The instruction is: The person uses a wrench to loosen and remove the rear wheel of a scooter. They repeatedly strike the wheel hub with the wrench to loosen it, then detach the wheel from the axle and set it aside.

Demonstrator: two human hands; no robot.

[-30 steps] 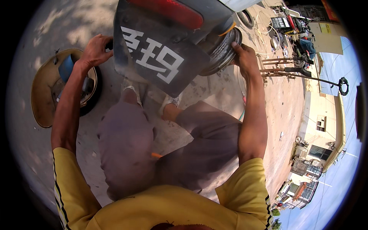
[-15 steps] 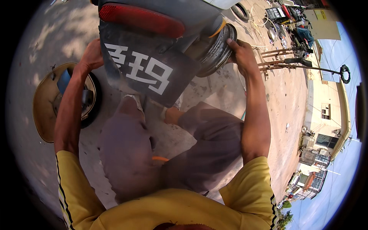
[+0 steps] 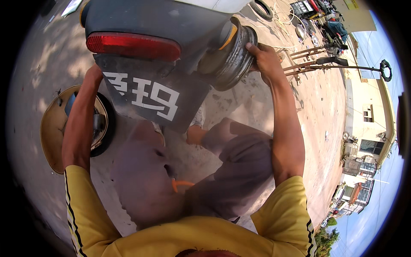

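The rear of a scooter fills the top middle, with a red reflector [image 3: 133, 46] and a black mud flap [image 3: 145, 88] bearing white lettering. To its right is a bare metal wheel rim [image 3: 239, 58], scuffed and without a tyre. My right hand [image 3: 264, 61] grips the rim's outer edge, thumb on top and fingers curled behind. My left hand [image 3: 96, 75] reaches up at the flap's left edge; its fingers are hidden behind the flap. An orange turn signal [image 3: 228, 37] sits just above the rim.
Beside my left forearm, a tan open container [image 3: 51, 137] lies on the ground with dark parts inside, against a black tyre [image 3: 107, 128]. At the upper right are a tyre [image 3: 261, 9], a pale hose [image 3: 282, 19], rusty metal bars [image 3: 310, 64] and assorted parts. A building [image 3: 370, 103] stands beyond.
The scooter's rear appears shifted left and lower in view, showing more body above the reflector. My left hand is now more hidden behind the flap. My right hand stays on the rim.
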